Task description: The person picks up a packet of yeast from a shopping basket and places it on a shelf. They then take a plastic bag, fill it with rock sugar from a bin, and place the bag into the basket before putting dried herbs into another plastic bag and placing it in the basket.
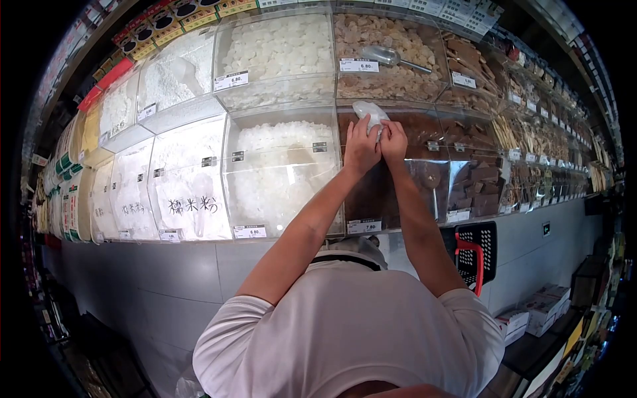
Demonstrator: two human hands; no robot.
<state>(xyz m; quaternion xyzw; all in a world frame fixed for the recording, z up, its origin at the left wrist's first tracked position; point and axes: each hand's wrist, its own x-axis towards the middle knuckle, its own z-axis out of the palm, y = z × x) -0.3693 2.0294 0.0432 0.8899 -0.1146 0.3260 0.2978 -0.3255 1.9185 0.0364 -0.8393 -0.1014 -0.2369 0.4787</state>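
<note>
1. Grips a small clear plastic bag [369, 111] in both hands, raised against the front of the bin of brown granules [424, 182], near its upper edge.
2. Left hand [361, 149]: closed, fingers curled tight on the bag's lower part. Right hand [394, 141]: closed as well, pinching the same bag from the other side and touching the left hand.
3. Cannot tell what fills the bag, or whether its neck is open or sealed: hidden under the fingers.
4. Risk of a spill: with a loose neck and any shift of grip, likely to tip the contents down the bin front and onto the floor.
5. Risk of a tear: thin film squeezed between two fists, apt to split under a hard twist or pull.
6. Risk of a drop: arms stretched high and forward, with little room to regrip after a slip. Nothing directly beneath to catch it, with the black shopping basket [479, 252] well apart to the right.
7. Risk of mess next door: held just beside the bin of white crystals [279, 169], so a burst could scatter across both fronts.
</note>
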